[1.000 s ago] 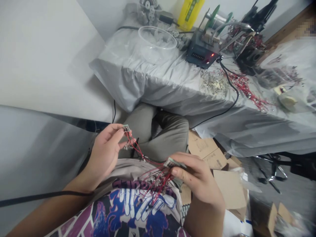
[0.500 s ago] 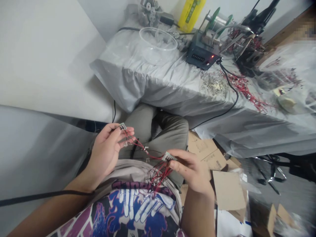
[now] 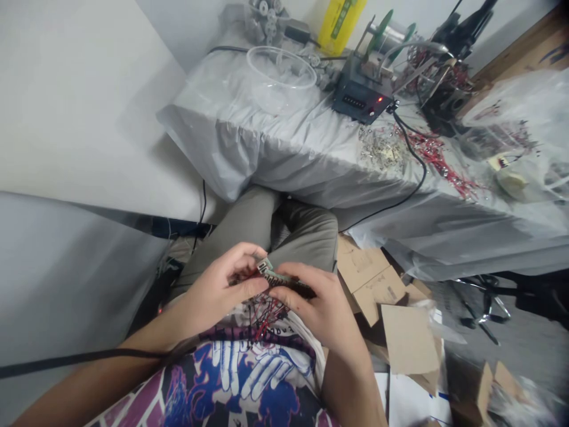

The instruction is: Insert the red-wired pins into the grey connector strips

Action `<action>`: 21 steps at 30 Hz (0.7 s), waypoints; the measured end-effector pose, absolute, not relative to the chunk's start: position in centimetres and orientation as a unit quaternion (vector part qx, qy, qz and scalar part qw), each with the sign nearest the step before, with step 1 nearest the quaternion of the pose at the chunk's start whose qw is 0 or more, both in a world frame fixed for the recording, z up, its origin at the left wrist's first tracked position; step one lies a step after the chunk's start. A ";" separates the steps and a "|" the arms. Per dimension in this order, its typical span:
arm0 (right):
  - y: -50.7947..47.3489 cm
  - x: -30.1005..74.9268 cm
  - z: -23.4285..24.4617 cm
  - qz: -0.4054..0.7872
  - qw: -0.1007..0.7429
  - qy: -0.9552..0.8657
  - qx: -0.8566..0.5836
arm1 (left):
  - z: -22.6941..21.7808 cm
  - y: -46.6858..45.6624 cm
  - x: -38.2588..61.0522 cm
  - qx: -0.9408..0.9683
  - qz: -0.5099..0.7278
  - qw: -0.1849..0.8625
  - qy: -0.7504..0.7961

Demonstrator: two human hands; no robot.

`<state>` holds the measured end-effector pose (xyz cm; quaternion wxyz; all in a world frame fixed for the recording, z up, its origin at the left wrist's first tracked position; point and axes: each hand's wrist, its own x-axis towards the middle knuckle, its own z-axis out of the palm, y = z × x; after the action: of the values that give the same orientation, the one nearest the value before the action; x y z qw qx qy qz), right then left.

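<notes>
Over my lap, both hands are close together. My left hand (image 3: 233,281) pinches a small circuit board (image 3: 264,265) between thumb and fingers. My right hand (image 3: 309,296) grips a strip of similar circuit boards (image 3: 281,277), partly covered by its fingers. The two pieces meet at an angle, their edges touching or nearly so; whether they are joined I cannot tell. Thin red and black wires (image 3: 265,317) hang from the boards in a tangled bunch in front of my shirt.
On the plastic-covered table (image 3: 293,160) are a clear tub (image 3: 281,83), a dark soldering unit (image 3: 361,89) with a red light, a solder spool (image 3: 395,38), loose metal parts (image 3: 380,151) and red wires (image 3: 438,160). Cardboard boxes (image 3: 368,270) lie right of my legs. A black cable (image 3: 80,359) crosses my left forearm.
My left hand has moved right and down with its board, up to the boards in my right hand. My right hand has shifted slightly left. The wires between them are now bunched below.
</notes>
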<state>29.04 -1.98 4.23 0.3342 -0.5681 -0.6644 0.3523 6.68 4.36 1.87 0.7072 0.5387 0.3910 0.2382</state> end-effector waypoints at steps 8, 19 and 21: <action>-1.7 28.9 4.2 0.313 0.339 -0.693 -0.554 | 3.4 4.1 7.4 0.481 0.275 0.706 0.441; -1.9 28.0 5.0 0.292 0.298 -0.716 -0.559 | 4.1 2.9 7.3 0.512 0.306 0.632 0.495; -1.8 27.7 5.1 0.281 0.293 -0.723 -0.560 | 4.0 2.7 7.4 0.523 0.305 0.613 0.508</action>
<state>27.72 -1.75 5.07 0.2928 -0.5595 -0.7226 0.2812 7.37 2.67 4.04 0.6130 0.5228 0.5079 0.3050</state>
